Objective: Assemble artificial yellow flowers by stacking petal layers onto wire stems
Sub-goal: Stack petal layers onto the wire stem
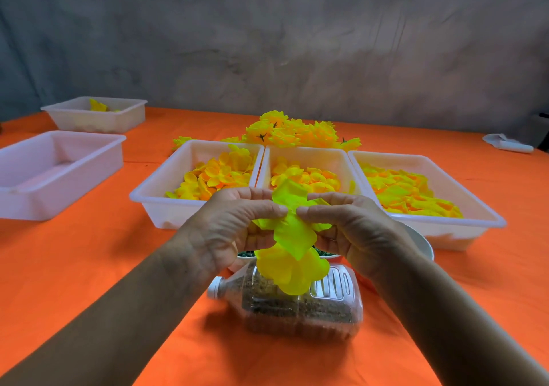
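Your left hand [237, 222] and right hand [350, 225] pinch a yellow petal layer [292, 231] between fingertips, above the surface. It looks light, limp; hold near its centre.

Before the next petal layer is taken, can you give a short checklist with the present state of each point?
1. Both hands hold the flower: ok. The left hand and right hand pinch the yellow petal layers from both sides.
2. Wire stem passes through the layers: cannot tell, the petals and fingers hide it.
3. Petal supply: ok. The left tray, the middle tray and the right tray all hold petals.
4. A hand is free to reach: not ok, both are busy.
5. Bottle lies steady under the hands: ok, on its side on the orange cloth.
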Demonstrator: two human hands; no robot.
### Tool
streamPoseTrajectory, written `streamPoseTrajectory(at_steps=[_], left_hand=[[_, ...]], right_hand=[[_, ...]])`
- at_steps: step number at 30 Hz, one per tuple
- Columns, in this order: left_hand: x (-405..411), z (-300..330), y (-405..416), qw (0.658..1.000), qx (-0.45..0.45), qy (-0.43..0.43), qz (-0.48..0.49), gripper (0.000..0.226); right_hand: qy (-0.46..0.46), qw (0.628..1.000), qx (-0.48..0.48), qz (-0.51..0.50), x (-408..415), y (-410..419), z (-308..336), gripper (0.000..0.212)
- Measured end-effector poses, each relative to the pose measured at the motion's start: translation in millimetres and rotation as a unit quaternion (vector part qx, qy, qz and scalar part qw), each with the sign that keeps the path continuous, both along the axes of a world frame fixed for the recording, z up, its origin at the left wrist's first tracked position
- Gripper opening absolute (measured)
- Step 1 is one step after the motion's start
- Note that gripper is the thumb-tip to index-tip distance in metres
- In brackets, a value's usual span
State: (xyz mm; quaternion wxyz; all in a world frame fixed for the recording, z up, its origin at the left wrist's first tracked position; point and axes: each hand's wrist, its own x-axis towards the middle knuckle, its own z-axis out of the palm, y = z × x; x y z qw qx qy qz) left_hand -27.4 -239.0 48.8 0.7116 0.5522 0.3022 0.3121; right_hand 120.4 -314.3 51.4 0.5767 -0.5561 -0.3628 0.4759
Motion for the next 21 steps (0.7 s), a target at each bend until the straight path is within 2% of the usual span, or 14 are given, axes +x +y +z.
streamPoseTrajectory(at_steps=[5,8,10,14,18,21], left_hand=[[1.5,-4.9,3.6,1.0,-0.004,0.005,-0.01,0.052],[0.1,-10.1,9.7,0.999,0.007,0.007,-0.052,0.019],[-0.6,-12.9,12.2,0.998,0.008,0.003,-0.061,0.013],[0.8,-11.5,9.2,0.998,-0.005,-0.005,-0.06,0.015],[4.0,-7.3,1.6,0.999,-0.012,-0.014,-0.035,0.042],[5.3,-5.0,-0.9,0.999,-0.011,-0.026,-0.037,0.036]], right_hand=[[-0.002,1.0,0.004,0.003,0.5,2.7,-1.1,0.04],[-0.001,1.0,0.01,0.006,0.9,3.3,-1.7,0.041],[0.004,1.0,0.013,0.011,1.9,3.7,-2.6,0.039],[0.012,1.0,0.015,0.018,2.7,5.3,-4.2,0.023],[0.029,0.999,0.018,0.026,1.6,7.0,-4.9,0.019],[0.044,0.999,0.019,0.026,0.7,8.6,-4.6,0.02]])
